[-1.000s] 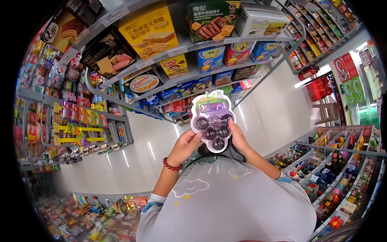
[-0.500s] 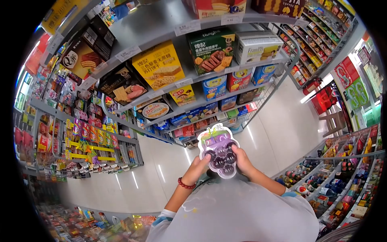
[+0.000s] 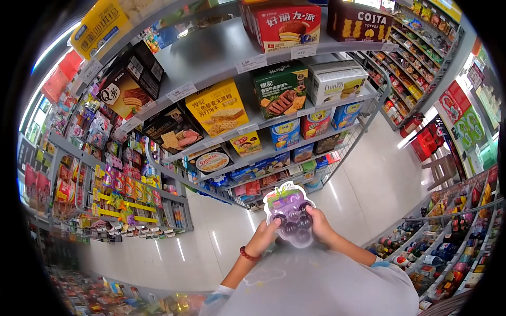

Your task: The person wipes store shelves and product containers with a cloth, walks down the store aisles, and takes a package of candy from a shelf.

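Note:
In front of my chest, both hands hold a grape-shaped clear blister pack [image 3: 292,225] with dark round pieces and a purple and green printed top. My left hand [image 3: 262,238], below which a red bead bracelet [image 3: 249,254] circles the wrist, grips the left edge with the thumb on the front. On the opposite edge, my right hand [image 3: 320,225] pinches the pack, its thumb beside the upper right dark piece. The other fingers are mostly hidden behind the pack. Fine print on it is too small to read.
A rounded grey shelf [image 3: 211,39] ahead carries boxed biscuits, among them a green box [image 3: 280,89] and a yellow box [image 3: 217,108]. Snack racks [image 3: 129,195] stand left, and a bottle shelf [image 3: 435,253] lies right. Red baskets [image 3: 426,142] and a brown stool [image 3: 444,171] are farther back.
The whole scene has shifted downward and slightly right in view, showing more of the top shelf's boxes. Both hands and the pack sit a little lower, with the same grip.

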A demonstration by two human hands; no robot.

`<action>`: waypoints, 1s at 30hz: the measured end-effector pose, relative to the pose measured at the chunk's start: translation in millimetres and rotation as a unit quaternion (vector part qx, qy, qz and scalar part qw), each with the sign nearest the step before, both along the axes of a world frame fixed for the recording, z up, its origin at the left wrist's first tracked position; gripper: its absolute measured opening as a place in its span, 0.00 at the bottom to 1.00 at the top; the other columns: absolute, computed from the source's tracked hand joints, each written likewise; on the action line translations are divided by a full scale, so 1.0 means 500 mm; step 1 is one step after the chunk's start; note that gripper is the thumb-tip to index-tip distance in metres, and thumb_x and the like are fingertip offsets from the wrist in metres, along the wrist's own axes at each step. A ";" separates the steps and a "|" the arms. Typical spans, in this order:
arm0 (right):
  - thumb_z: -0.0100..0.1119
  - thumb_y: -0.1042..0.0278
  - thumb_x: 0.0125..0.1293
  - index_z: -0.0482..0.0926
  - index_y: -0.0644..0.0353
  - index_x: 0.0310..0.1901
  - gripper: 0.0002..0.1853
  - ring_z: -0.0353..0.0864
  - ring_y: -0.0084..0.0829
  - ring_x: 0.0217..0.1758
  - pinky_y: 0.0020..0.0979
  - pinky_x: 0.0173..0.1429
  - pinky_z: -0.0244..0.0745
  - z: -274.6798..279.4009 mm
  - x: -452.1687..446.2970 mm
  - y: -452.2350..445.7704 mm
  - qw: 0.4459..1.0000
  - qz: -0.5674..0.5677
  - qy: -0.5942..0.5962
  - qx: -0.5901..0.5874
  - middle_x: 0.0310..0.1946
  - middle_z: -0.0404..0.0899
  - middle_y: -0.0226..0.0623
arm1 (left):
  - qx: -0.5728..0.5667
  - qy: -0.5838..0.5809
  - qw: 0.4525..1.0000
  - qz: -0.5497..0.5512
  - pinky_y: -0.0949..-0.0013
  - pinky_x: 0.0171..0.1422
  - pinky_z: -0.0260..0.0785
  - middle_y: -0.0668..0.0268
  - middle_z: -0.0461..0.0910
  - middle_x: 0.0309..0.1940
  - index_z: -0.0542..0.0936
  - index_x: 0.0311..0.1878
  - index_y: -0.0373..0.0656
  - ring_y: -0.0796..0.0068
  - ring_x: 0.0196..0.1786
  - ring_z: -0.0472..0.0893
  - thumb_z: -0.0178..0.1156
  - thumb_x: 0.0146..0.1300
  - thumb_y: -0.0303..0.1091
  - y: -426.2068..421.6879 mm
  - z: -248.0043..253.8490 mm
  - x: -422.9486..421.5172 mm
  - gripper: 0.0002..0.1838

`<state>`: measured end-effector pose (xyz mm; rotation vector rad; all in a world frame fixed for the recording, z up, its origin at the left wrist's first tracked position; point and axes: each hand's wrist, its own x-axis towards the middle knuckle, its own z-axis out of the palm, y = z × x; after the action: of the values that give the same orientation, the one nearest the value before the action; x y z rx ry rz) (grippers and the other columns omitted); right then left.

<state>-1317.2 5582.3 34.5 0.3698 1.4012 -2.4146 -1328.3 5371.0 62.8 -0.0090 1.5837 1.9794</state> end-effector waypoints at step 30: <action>0.44 0.46 0.79 0.75 0.67 0.61 0.28 0.79 0.27 0.56 0.30 0.64 0.70 0.057 -0.024 -0.020 0.997 0.036 -0.057 0.042 0.54 0.81 0.37 | 0.002 -0.018 0.999 0.040 0.69 0.68 0.62 0.67 0.78 0.57 0.74 0.65 0.36 0.76 0.62 0.73 0.50 0.77 0.45 -0.016 -0.042 -0.007 0.24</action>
<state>-1329.3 5572.4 62.9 0.4624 1.4449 -2.2458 -1331.6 5363.1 41.9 -0.1076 1.5796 2.0316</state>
